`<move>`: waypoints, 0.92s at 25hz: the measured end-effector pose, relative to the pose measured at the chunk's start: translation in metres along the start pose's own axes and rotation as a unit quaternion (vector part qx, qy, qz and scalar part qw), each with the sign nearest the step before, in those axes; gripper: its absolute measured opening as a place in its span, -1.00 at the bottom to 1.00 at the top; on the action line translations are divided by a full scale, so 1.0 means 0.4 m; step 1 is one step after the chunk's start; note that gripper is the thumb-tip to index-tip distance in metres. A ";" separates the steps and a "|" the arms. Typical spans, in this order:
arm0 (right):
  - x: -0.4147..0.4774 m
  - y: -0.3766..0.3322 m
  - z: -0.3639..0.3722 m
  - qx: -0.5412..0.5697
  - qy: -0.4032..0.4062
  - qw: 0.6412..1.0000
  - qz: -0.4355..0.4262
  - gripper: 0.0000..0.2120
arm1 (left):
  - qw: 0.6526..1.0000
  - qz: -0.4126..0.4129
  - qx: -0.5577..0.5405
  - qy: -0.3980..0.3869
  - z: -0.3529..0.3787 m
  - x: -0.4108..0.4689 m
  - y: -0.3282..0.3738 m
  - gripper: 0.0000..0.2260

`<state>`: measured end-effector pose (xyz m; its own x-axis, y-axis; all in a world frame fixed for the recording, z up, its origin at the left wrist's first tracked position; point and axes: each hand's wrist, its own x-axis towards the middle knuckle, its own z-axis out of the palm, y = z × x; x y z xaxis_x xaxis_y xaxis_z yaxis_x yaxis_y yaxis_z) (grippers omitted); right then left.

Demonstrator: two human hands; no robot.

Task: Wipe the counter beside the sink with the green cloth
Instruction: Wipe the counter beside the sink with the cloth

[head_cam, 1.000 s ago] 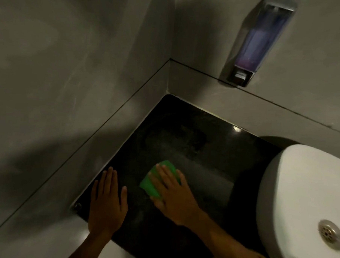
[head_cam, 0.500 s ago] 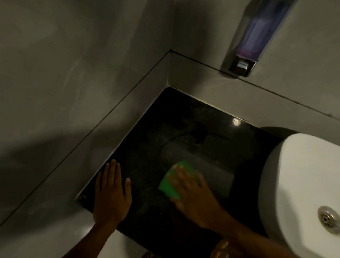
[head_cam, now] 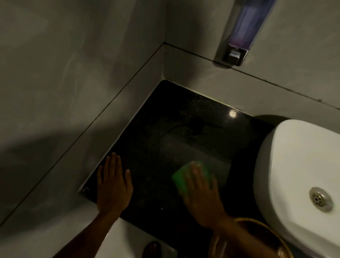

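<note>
The black stone counter [head_cam: 165, 128] fills the corner left of the white sink [head_cam: 303, 173]. A folded green cloth [head_cam: 179, 178] lies flat on the counter near its front right part. My right hand [head_cam: 201, 196] presses down on the cloth with fingers spread over it; the hand is blurred. My left hand [head_cam: 113, 185] rests flat, palm down, on the counter's front left corner, fingers together and holding nothing.
Grey walls close the counter at the left and back. A soap dispenser [head_cam: 241, 34] hangs on the back wall above. The sink drain [head_cam: 320, 198] shows at right. A woven basket [head_cam: 247, 247] sits below my right forearm, and a sandalled foot [head_cam: 151, 252] on the floor.
My right hand has slid the green cloth to the right across the counter, toward the sink. My left hand stayed planted on the front left corner.
</note>
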<state>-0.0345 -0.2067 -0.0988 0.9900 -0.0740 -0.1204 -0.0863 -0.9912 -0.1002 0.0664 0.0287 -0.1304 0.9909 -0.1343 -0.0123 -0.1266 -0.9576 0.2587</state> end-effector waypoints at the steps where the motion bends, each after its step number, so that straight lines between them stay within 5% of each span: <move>1: 0.050 0.042 -0.027 0.025 -0.013 0.994 0.107 -0.39 | 1.000 0.000 -0.001 0.001 -0.001 0.000 0.002 -0.43; 3: 0.117 -0.007 -0.040 0.098 -0.076 0.970 0.211 -0.33 | 1.000 -0.001 -0.001 0.002 -0.004 -0.001 0.003 -0.44; 7: -0.071 -0.289 0.044 0.074 -0.041 0.996 0.010 -0.38 | 1.000 -0.003 -0.002 0.000 -0.010 -0.003 0.003 -0.44; 9: -0.073 -0.223 0.043 0.086 -0.035 0.995 -0.023 -0.40 | 1.000 0.001 0.000 -0.002 -0.005 -0.005 0.003 -0.44; 11: 0.040 -0.070 0.029 0.061 0.035 0.994 0.078 -0.41 | 1.000 0.002 0.002 -0.005 -0.002 -0.005 -0.003 -0.43; 14: 0.221 0.134 -0.038 0.111 0.024 0.946 0.303 -0.39 | 1.000 0.005 0.012 -0.003 -0.007 -0.005 0.002 -0.42; 16: 0.300 0.148 -0.051 0.137 0.060 0.928 0.341 -0.39 | 1.000 0.000 0.014 -0.004 -0.014 -0.001 0.010 -0.43; 18: 0.322 0.031 -0.025 0.120 0.051 0.964 0.230 -0.39 | 1.000 0.001 0.015 -0.006 -0.018 -0.004 0.014 -0.43; 21: 0.259 -0.169 0.036 0.080 0.023 0.995 -0.060 -0.41 | 1.000 0.011 0.018 -0.005 -0.021 -0.007 0.011 -0.41; 23: 0.283 -0.121 0.028 0.069 0.043 0.993 -0.087 -0.41 | 1.000 0.012 0.024 -0.007 -0.020 -0.007 0.012 -0.40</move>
<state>0.0806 -0.1659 -0.1186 0.9967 0.0811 -0.0051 0.0773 -0.9660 -0.2467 0.0635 0.0266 -0.1213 0.9869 -0.1603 -0.0205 -0.1523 -0.9651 0.2128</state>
